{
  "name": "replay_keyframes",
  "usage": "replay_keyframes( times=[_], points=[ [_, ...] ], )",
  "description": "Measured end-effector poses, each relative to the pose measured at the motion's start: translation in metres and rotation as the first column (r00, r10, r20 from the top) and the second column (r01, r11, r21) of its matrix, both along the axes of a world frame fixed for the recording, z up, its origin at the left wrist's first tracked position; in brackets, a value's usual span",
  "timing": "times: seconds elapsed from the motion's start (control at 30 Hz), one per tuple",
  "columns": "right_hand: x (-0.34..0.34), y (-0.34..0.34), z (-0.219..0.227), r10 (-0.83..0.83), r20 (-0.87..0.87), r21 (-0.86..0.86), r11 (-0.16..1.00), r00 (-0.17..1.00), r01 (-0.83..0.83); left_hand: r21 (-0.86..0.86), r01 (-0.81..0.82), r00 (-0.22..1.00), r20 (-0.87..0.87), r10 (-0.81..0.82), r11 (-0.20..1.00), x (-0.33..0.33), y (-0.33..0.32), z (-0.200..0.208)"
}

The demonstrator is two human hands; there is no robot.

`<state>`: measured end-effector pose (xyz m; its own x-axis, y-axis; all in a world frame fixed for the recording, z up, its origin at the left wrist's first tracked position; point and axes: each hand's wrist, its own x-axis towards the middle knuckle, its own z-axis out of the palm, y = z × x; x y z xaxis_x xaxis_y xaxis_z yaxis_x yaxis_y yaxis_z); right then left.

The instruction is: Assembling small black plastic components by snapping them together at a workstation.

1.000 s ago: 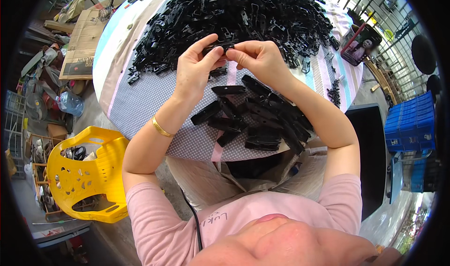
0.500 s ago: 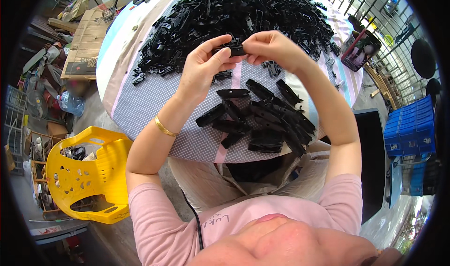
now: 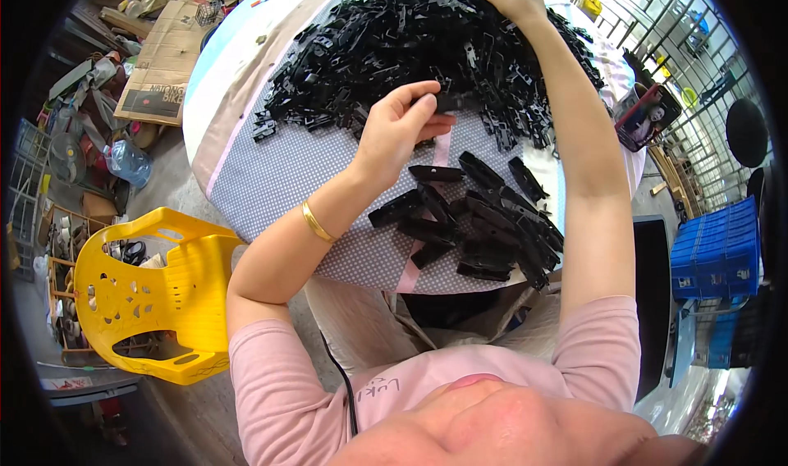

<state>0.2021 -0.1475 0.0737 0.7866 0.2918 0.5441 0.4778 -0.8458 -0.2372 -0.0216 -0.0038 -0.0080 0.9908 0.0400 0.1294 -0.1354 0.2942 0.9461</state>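
Note:
My left hand (image 3: pixel 400 131) is raised over the table's middle, thumb and fingers closed on a small black plastic part (image 3: pixel 458 102) that points to the right. Stretched to the far side, my right hand (image 3: pixel 517 2) has its fingers curled together at the back edge of a large heap of small black plastic parts (image 3: pixel 394 47). Whatever those fingertips hold, if anything, is hidden. Closer to me lies a loose pile of longer black plastic pieces (image 3: pixel 492 220), with neither hand touching it.
A patterned cloth covers the round table (image 3: pixel 345 253). To the left stand a yellow plastic chair (image 3: pixel 201 302), a water bottle (image 3: pixel 129 164) and flattened cardboard (image 3: pixel 160 64). Blue crates (image 3: pixel 716 248) are stacked on the right, with a dark container (image 3: pixel 648 117) by the table's right edge.
My right hand has left the part between both hands and reached to the far side of the heap. My left hand keeps the part, shifted slightly right in the picture.

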Motion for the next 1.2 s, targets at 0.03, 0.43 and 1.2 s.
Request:
replay_keyframes(
  times=[0.03, 0.43, 1.2],
  points=[
    [-0.006, 0.005, -0.008, 0.051, 0.102, 0.043, 0.997, 0.993, -0.056, -0.108, -0.009, 0.999, -0.05, 0.004, 0.994, 0.0, 0.005, -0.001],
    [-0.155, -0.017, -0.052, 0.791, -0.04, 0.408, 0.57, 0.61, -0.713, -0.301, 0.047, 0.987, -0.133, -0.091, 0.953, -0.002, 0.0, -0.002],
    [-0.159, -0.017, -0.063, 0.751, 0.147, 0.087, 0.639, 0.644, -0.764, -0.022, 0.034, 0.997, -0.064, -0.036, 0.999, -0.001, 0.003, -0.007]
  ],
)
